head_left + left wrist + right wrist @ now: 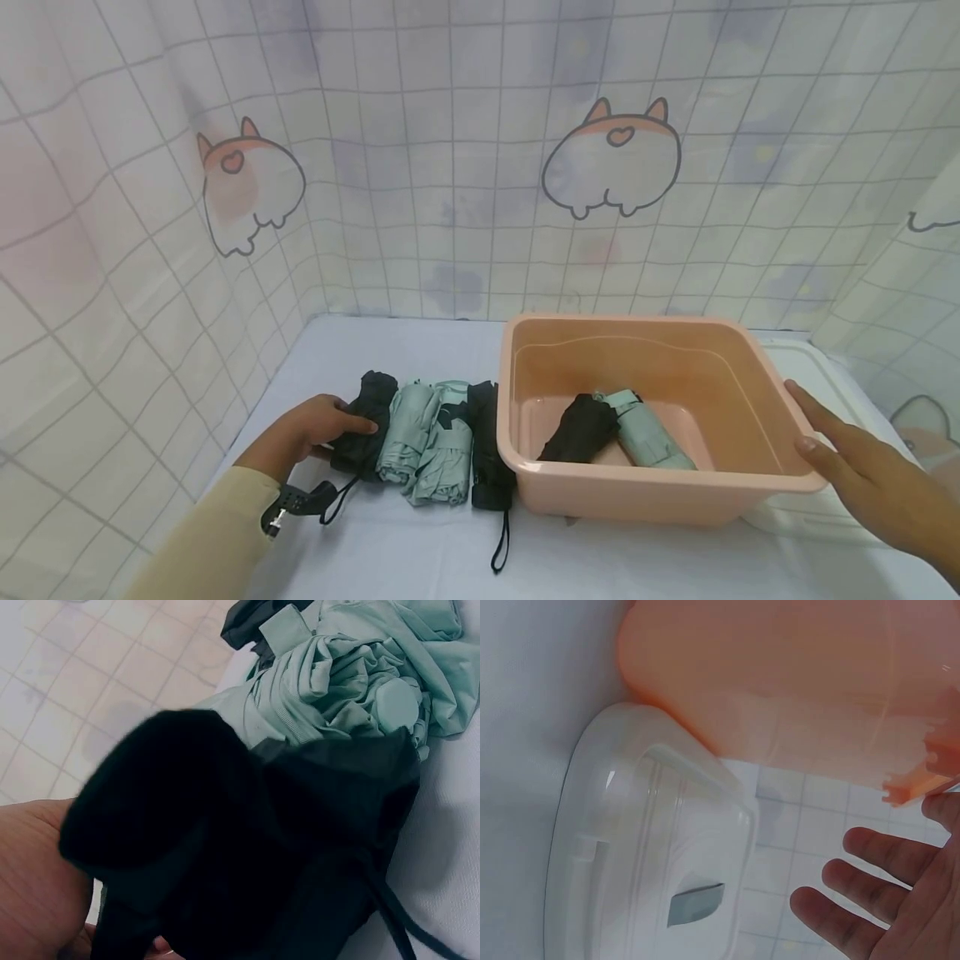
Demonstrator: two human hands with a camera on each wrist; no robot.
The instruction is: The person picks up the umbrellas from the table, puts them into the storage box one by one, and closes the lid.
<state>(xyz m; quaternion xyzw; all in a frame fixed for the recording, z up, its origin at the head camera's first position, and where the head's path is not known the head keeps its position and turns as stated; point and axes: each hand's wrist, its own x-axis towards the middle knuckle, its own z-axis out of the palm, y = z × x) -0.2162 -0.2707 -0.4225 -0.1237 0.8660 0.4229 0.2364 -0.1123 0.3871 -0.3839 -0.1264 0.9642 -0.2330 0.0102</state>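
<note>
Toward the left of the frame, the left hand [318,421] had its grip clamped on a black folded umbrella [375,392], the thumb laid over the bundle. That umbrella lay at the left end of a row on the white-covered table [390,554], with a wrist loop [341,502] trailing from its near end. Its cloth looked soft and matte, so slipping seemed unlikely; the whole was probably light, with a stiffer core inside. A hold around the middle would likely have served better than the loop or a loose fold. Just right of it came two mint umbrellas [408,429], creased and baggy, likely to squash a little when squeezed. Next, near the middle of the frame, a second black umbrella [487,454] lay just beside the peach tub [637,497], its cord pointing to the bottom edge.

Inside the tub, right of centre, were a third black umbrella [577,429] and another mint umbrella [648,429]. The tub looked smooth, fairly light and slightly flexible, best taken by its rim. At the right edge, the right hand [862,471] held nothing in its grip: the fingers were straight beside the rim, their contact unclear. A white plastic piece [798,367] lay by the tub's right end.
</note>
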